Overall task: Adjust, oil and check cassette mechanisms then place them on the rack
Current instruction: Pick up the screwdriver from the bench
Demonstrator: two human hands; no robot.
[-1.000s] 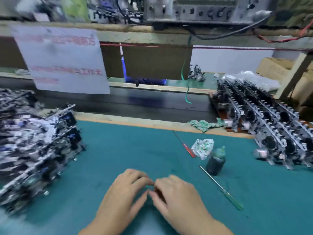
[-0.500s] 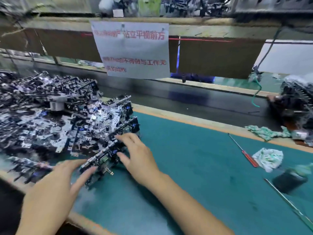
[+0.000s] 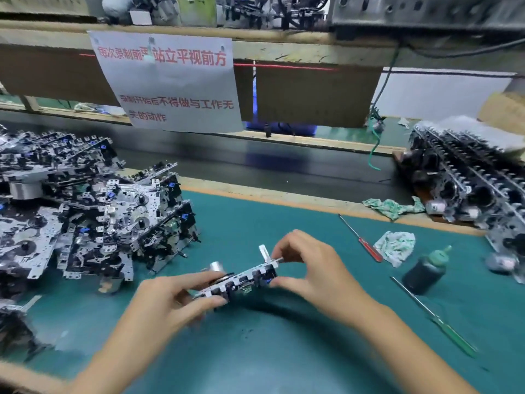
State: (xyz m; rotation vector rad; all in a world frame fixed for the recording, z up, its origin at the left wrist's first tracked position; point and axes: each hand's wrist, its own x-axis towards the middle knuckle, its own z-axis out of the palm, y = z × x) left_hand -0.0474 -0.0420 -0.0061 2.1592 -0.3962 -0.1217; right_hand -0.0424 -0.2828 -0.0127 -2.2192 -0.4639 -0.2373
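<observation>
Cassette mechanism (image 3: 241,280) is held just above the teal table (image 3: 284,351) near its middle, the left hand (image 3: 173,300) pinching its near end and the right hand (image 3: 306,265) gripping its far end. At 9 o'clock lies a pile of mechanisms (image 3: 85,217); at 3 o'clock stands the loaded rack (image 3: 468,189), with an oil bottle (image 3: 426,271), red screwdriver (image 3: 366,247) and green screwdriver (image 3: 451,334) near it. A paper notice (image 3: 170,81) hangs at 12 o'clock. Half a second ago both hands were reaching into the pile; now the piece is out.
</observation>
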